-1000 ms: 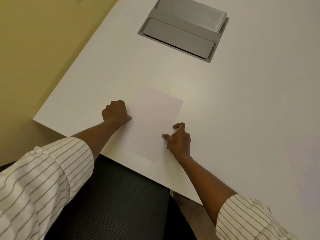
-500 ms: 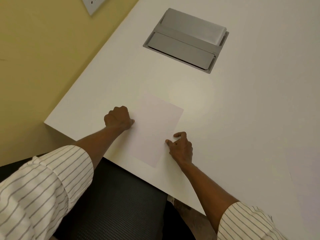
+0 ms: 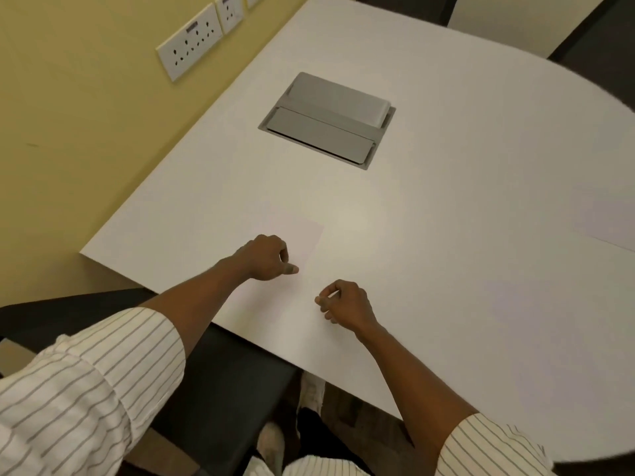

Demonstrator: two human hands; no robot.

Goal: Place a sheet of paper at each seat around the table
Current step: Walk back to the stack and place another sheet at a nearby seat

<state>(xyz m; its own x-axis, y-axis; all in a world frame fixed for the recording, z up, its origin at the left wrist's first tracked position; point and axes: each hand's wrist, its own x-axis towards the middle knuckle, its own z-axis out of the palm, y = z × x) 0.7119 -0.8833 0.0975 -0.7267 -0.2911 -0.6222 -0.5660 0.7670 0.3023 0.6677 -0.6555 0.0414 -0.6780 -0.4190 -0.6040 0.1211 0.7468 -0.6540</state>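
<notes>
Seemingly just laid down, a sheet of paper (image 3: 295, 249) lies flat on the white table (image 3: 464, 235), close to the near edge in front of a dark chair (image 3: 220, 365). A person in a striped shirt leans over it: the left hand (image 3: 266, 257) rests on the sheet with its fingers curled and the thumb stretched out, clamping nothing, while the right hand (image 3: 345, 304) sits loosely curled on the tabletop just beside the sheet's near right edge, thumb and forefinger close together with nothing visibly between them. Whether that hand touches the paper cannot be told, for the sheet is nearly the colour of the table and its near corner is hard to trace. Judging by this, the step in hand is squaring the sheet at this seat; the next move would call for letting go and fetching or carrying another sheet to the next seat. A second sheet (image 3: 608, 221) lies well apart at the right edge of the view, so at least two places look served. Set into the tabletop beyond the hands is a grey cable hatch (image 3: 326, 121), its flap shut. Beside the table runs a yellow wall (image 3: 68, 115) carrying white sockets (image 3: 190, 44), and more dark chair backs (image 3: 598, 32) stand at the rounded far side
</notes>
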